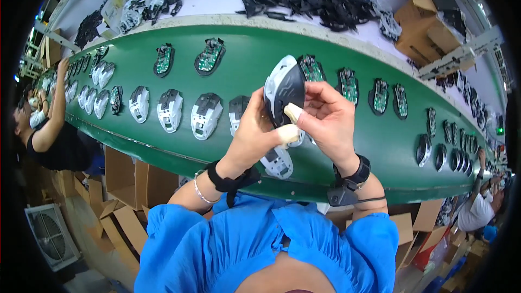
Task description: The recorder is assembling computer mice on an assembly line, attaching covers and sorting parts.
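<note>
Both hands hold one computer mouse [286, 89], black with a light grey side, raised above the green belt. My left hand [254, 130] is closed round its left and lower side. My right hand [328, 119] grips its right edge, the thumb pressing near the lower end. Pale yellow covers wrap both thumb tips. Under the hands lies a grey mouse shell [278, 164], partly hidden by them. More grey and black shells [207, 116] stand in a row to the left. Behind the held mouse is a mouse base with a green circuit board [311, 68], partly covered.
The green belt [244, 49] runs across, carrying several mouse bases [210, 57]. On the shelf beyond lie heaps of black plastic parts [315, 0] and a cardboard box [429, 27]. Another person [51, 130] works at the far left; cardboard boxes [127, 179] stand below the belt.
</note>
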Demonstrator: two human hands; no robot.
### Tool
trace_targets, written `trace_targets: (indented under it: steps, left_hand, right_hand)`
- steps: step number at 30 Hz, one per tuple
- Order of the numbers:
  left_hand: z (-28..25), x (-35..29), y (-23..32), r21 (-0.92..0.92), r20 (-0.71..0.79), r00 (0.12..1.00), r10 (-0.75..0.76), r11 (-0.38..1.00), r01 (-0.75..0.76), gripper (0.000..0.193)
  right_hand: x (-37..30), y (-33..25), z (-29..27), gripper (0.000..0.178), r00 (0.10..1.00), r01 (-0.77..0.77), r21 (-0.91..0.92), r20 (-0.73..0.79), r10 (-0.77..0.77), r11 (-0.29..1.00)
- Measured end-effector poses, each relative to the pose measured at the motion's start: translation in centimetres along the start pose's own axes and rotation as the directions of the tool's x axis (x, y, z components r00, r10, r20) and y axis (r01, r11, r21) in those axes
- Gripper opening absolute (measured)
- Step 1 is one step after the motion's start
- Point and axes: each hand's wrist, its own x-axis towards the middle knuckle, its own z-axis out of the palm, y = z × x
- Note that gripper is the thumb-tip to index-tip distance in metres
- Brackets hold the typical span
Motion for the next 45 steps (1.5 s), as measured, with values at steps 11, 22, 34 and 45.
trace_targets:
  steps: [11,22,34,45]
  left_hand:
    - [0.0,0.6,-0.3,0.254,0.132,0.98,-0.152,0.96,0.115,0.07]
    - [0.6,-3.3,0.1,0.535,0.351,0.888,-0.299,0.842,0.072,0.086]
    - [-0.1,-8.1,-1.3,0.862,0.191,0.638,-0.746,0.438,0.254,0.089]
    - [3.3,-12.1,-3.1,0.909,0.324,0.767,-0.554,0.406,-0.091,0.075]
  right_hand:
    - [-3.0,0.2,-0.9,0.025,0.995,0.056,-0.158,-0.078,-0.069,0.986]
    - [-6.6,-1.8,-3.5,0.077,0.944,-0.278,0.159,0.227,0.24,0.947]
    - [-20.1,4.6,-0.8,0.072,0.973,-0.153,0.444,-0.088,0.213,0.883]
    - [-26.2,5.0,-0.4,0.067,0.964,0.015,0.435,-0.245,0.103,0.9]
